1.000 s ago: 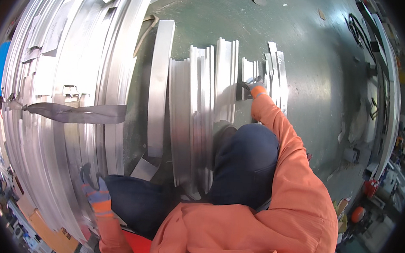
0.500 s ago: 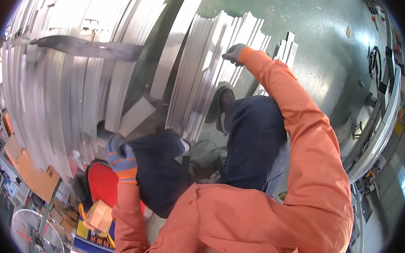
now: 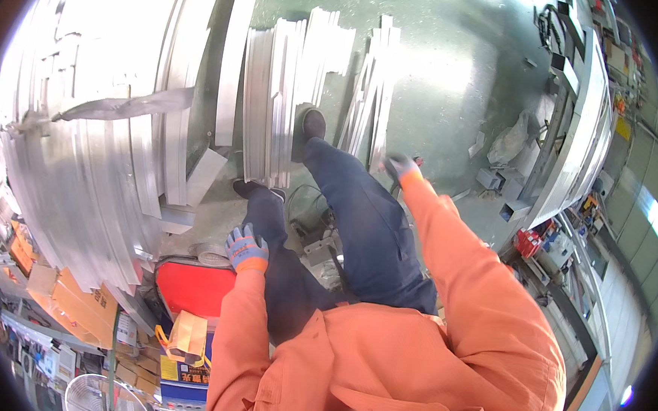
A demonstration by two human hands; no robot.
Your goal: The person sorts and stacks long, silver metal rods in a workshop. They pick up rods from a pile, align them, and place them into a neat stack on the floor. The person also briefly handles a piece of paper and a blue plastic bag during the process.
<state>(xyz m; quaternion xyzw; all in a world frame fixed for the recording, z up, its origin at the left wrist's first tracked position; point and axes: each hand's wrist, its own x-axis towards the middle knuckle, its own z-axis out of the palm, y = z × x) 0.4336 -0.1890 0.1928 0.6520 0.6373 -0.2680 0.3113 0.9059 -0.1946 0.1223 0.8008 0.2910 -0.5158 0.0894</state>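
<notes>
My left hand, in a grey-blue and orange glove, lies with its fingers apart against the side of my dark trouser leg, holding nothing. My right hand, gloved too, hangs just right of the near end of a narrow bundle of metal profiles; its fingers are smeared and partly hidden. A wider group of long silver profiles lies on the floor beyond my left foot, with my other foot to its right.
A large stack of long profiles fills the left, with a grey strap across it. Near my left arm are a red seat-like pad and cardboard boxes. A metal-framed rack stands at the right.
My view has swung to the right. My right hand has moved from over the wider profile group to beside the narrow bundle, nearer my body. My left hand stays by my leg.
</notes>
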